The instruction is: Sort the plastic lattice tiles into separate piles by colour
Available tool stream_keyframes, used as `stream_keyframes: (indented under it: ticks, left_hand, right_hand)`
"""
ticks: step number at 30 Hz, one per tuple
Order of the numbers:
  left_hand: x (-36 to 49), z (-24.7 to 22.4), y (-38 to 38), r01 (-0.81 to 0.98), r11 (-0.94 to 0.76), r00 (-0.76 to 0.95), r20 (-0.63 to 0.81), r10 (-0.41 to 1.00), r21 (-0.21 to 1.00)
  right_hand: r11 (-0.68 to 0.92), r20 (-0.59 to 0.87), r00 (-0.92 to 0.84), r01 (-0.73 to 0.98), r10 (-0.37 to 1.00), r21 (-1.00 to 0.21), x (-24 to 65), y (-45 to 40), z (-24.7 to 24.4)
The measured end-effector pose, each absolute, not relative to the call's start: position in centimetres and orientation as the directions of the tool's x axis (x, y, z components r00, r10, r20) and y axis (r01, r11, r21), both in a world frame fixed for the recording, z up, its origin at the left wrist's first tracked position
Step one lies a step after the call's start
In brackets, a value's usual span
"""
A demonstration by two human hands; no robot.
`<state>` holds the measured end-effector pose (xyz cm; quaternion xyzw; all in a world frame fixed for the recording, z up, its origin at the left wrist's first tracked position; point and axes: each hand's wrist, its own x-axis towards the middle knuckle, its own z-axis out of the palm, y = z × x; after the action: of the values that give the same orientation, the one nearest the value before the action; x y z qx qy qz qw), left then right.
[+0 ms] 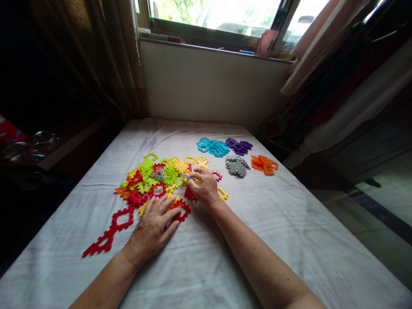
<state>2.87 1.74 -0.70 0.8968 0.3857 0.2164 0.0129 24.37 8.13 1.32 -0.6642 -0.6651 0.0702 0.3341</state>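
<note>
A mixed heap of flat notched plastic building pieces [148,164] in lime green, yellow, red and some orange lies on the sheet before me. My left hand [156,221] rests with fingers spread over yellow and red pieces at the heap's near edge; a red piece [184,211] shows beside its fingertips. At the heap's right side my right hand [204,186] pinches a small grey building piece [186,176] between thumb and fingers. Another grey piece [158,174] lies on the lime green ones. Red pieces [123,219] trail from the heap toward the near left.
Single-colour piles stand at the right: light blue pieces [216,147], purple pieces [240,146], grey pieces [237,166] and orange pieces [265,165]. A pale sheet [267,231] covers the surface. Beyond its far edge is a wall [209,81] below a window; curtains [119,56] hang left.
</note>
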Motion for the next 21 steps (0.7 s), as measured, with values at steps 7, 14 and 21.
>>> stream_keyframes:
  ticks: [7,14,21]
  left_hand:
    - [2.7,-0.8,1.8,0.687,-0.705,0.615,0.377,0.692,0.174]
    - [2.6,-0.8,1.8,0.682,-0.708,0.612,0.386,0.69,0.183]
    - [2.7,-0.9,1.9,0.684,-0.707,0.611,0.389,0.689,0.178]
  right_hand:
    - [0.043,0.328,0.24,0.745,0.914,-0.666,27.2,9.3,2.4]
    - [-0.142,0.358,0.516,0.7,0.778,-0.7,34.1,10.7,1.0]
    - [-0.212,0.434,0.557,0.754,0.708,-0.622,36.3,11.1,-0.2]
